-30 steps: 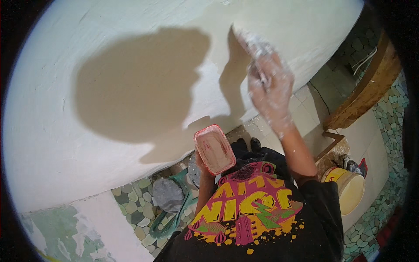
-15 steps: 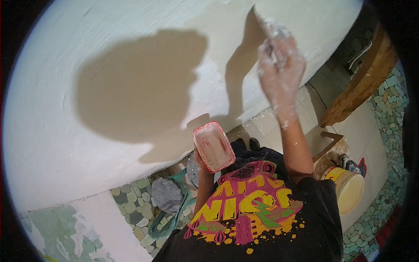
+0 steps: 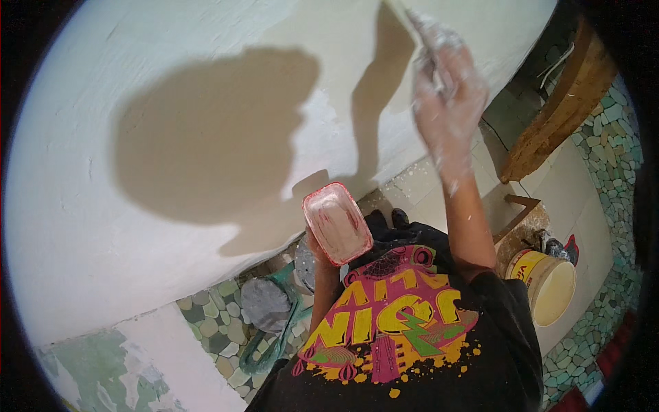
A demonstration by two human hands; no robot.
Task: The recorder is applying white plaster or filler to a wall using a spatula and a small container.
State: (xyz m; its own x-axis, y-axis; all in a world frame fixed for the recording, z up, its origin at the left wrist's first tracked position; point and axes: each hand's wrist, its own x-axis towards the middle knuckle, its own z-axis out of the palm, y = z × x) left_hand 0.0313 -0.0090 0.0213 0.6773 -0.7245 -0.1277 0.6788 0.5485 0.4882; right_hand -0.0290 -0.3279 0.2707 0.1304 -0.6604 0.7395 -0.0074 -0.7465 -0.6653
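Observation:
My right hand (image 3: pixel 449 103), coated in white paste, grips a paste-smeared scraper (image 3: pixel 429 31), its pale tip at the white wall (image 3: pixel 75 137) near the top of the view. The tool's shadow falls just left of it. My left hand (image 3: pixel 316 244), mostly hidden, holds a small rectangular container (image 3: pixel 338 223) with a red rim and pinkish-white residue inside, low beside the wall and in front of my dark printed T-shirt.
At right a curved wooden piece (image 3: pixel 559 103) stands over tiled floor, near a brown frame (image 3: pixel 522 223) and a yellow-labelled bucket (image 3: pixel 552 292). Below the wall lie a grey lidded object (image 3: pixel 264 302) and green material (image 3: pixel 257 350) on pebble tiles. A patchy green-white surface (image 3: pixel 120 367) is bottom left.
My right hand and the scraper have moved up and to the right along the wall. The container in my left hand has shifted slightly upward in the view.

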